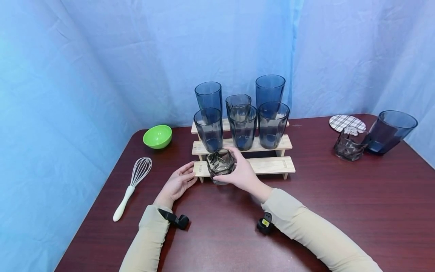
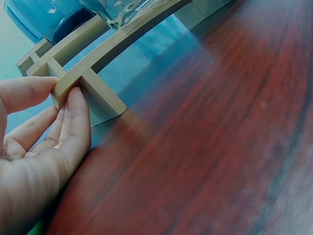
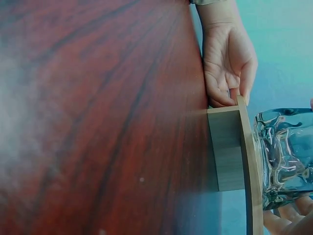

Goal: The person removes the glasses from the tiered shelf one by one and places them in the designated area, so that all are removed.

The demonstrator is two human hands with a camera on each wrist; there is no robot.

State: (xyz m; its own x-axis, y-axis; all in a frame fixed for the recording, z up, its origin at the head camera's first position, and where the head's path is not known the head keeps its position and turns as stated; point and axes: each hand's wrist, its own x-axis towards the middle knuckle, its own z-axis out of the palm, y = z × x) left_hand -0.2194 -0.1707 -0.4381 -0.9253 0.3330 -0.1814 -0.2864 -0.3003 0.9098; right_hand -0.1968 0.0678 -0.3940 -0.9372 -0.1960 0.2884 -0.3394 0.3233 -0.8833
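My right hand grips a short, smoky glass with a wavy body, thumb and fingers on opposite sides. The glass is upright at the left part of the lowest step of a stepped wooden rack. In the right wrist view the base of the short glass meets the step's top, or nearly so. At the step's left end my left hand pinches the board. The left wrist view has the left hand with fingertips above and below the board end.
Behind, the middle step bears three tall glasses; the top one bears two tall blue glasses and a short glass. A green bowl and whisk lie left. Another short glass, a tilted tall glass and a checked coaster lie right.
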